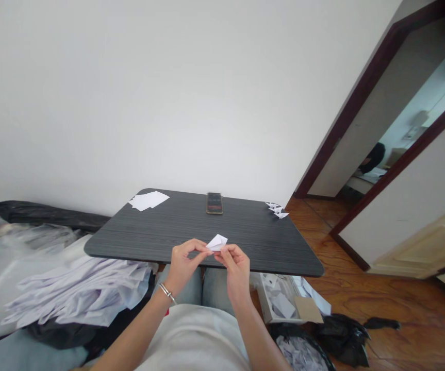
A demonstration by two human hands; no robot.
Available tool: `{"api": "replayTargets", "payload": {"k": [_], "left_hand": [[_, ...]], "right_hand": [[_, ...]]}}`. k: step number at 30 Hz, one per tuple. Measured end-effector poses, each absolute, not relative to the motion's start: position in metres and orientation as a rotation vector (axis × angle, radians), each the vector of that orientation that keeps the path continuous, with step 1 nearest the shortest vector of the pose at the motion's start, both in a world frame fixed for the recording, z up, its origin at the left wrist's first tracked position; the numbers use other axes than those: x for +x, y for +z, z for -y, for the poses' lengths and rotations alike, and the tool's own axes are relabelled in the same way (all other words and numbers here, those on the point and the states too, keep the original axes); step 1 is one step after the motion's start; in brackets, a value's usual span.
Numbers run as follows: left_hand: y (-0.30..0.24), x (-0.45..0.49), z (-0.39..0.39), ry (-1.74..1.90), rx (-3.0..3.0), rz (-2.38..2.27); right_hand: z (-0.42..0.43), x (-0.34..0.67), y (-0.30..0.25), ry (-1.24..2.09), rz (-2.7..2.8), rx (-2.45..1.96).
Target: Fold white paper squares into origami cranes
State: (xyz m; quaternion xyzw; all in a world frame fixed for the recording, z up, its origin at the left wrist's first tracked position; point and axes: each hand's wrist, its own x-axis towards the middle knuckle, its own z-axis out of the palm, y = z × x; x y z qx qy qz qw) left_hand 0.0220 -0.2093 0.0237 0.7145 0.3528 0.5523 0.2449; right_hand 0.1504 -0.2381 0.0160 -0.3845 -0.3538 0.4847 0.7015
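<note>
A small folded white paper piece is pinched between both my hands just above the near edge of a dark grey table. My left hand, with a silver bracelet at the wrist, grips the paper's left end with closed fingers. My right hand pinches its right end. A stack of white paper sheets lies at the table's far left corner. Several small folded paper pieces sit at the far right corner.
A phone stands at the table's far middle edge. A heap of white paper lies to the left, a cardboard box with paper scraps and black bags on the wooden floor at right. An open doorway is at right.
</note>
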Motion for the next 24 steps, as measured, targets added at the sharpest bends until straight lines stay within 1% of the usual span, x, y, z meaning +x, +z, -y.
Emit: {"api": "replayTargets", "payload": {"k": [8, 17, 21, 24], "left_hand": [[0.019, 0.022, 0.205, 1.396, 1.748, -0.872], [0.025, 0.011, 0.201, 1.322, 2.079, -0.834], [0.024, 0.015, 0.204, 1.32, 1.957, -0.825], [0.025, 0.021, 0.207, 1.32, 1.727, -0.797]], "right_hand": [[0.236, 0.153, 0.014, 0.991, 0.837, -0.911], [0.232, 0.153, 0.008, 0.964, 0.842, -0.93], [0.233, 0.153, 0.011, 0.952, 0.841, -0.93], [0.235, 0.154, 0.012, 0.915, 0.881, -0.944]]}}
